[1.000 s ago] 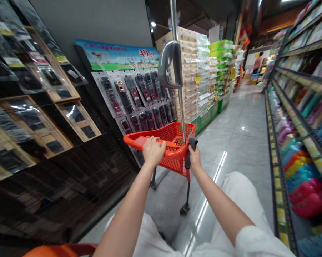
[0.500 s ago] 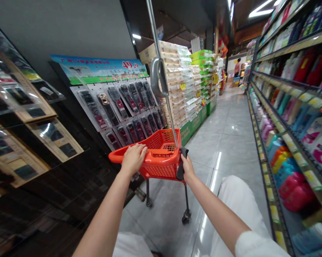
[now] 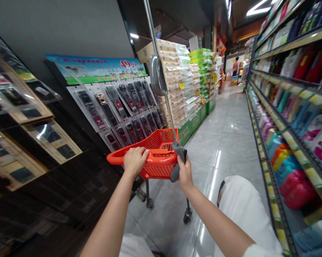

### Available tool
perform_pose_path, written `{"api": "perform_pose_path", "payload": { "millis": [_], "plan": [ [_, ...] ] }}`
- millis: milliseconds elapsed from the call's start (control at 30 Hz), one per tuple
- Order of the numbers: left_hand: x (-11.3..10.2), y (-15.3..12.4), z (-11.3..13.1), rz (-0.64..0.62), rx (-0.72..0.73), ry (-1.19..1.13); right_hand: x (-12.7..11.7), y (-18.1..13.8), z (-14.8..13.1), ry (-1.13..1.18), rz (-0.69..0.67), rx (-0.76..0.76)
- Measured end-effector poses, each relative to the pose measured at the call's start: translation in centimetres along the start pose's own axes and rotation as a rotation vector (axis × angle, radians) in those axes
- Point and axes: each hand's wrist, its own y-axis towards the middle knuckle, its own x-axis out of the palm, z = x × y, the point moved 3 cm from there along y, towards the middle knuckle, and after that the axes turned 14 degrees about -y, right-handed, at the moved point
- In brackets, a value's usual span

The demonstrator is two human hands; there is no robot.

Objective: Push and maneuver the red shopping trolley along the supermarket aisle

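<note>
A small red shopping cart [image 3: 160, 161] with a perforated basket stands in front of me on wheeled legs. My left hand [image 3: 135, 161] is closed over the near red rim, thumb toward the right. In my right hand [image 3: 185, 173] is a dark grey cloth [image 3: 179, 151], pinched between thumb and fingers at the cart's near right corner. The cloth lies against that corner, its upper end by the foot of the metal pole [image 3: 152, 30], its lower end hanging outside the basket. A grey plastic loop [image 3: 158, 75] is fixed partway up the pole.
Packaged belts [image 3: 118, 101] hang on a rack at left, beside boxed goods [image 3: 52, 137]. Stacked paper packs [image 3: 170, 78] stand beyond. Shelves of bottles [image 3: 286, 160] run along the right of the tiled aisle [image 3: 211, 142]. A person [image 3: 235, 66] is far down it.
My right hand has shifted the grey cloth leftward onto the cart's corner; it was upright on the outer side and now slants against the pole's foot. My left hand stays on the rim.
</note>
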Motion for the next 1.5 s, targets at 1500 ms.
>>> {"api": "perform_pose_path", "payload": {
  "millis": [1500],
  "plan": [
    [-0.2, -1.2, 1.6, -0.19, -0.036, -0.006, 1.2, 0.6, -2.2, -0.753, 0.182, -0.595]
  ]
}}
